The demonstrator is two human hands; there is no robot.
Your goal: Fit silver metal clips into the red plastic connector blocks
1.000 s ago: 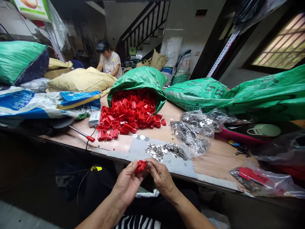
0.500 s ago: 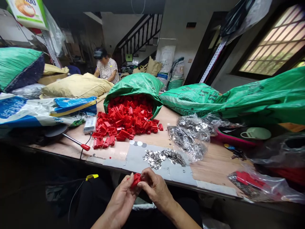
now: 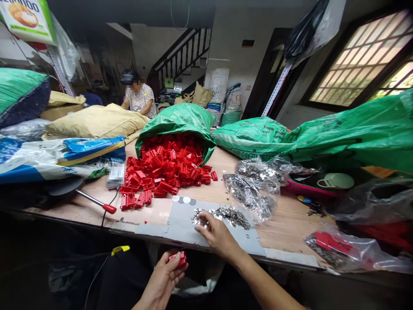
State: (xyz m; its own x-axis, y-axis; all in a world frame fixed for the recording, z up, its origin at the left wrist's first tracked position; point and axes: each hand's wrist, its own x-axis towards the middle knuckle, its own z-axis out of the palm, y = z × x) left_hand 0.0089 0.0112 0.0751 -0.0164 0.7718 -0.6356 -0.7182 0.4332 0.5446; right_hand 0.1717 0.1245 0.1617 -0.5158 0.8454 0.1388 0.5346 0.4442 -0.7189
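My left hand is closed around a red plastic part, held low in front of the table's edge. Over the grey sheet, my right hand reaches to the near side of a pile of small shiny metal pieces. Its thumb and forefinger are bent and apart, and I see nothing between them. Part of the pile is hidden behind these fingers. Farther back, many red plastic parts spill from the mouth of a green woven sack onto the table.
Clear bags of metal pieces lie right of the sheet. A lever with a red grip juts out at left. Green sacks line the back right. Across the table sits another person. A white bag hangs below the edge.
My right hand has left the red plastic part and moved up and forward to the metal pieces. My left hand keeps the part, now lower and slightly left. The view has shifted a little.
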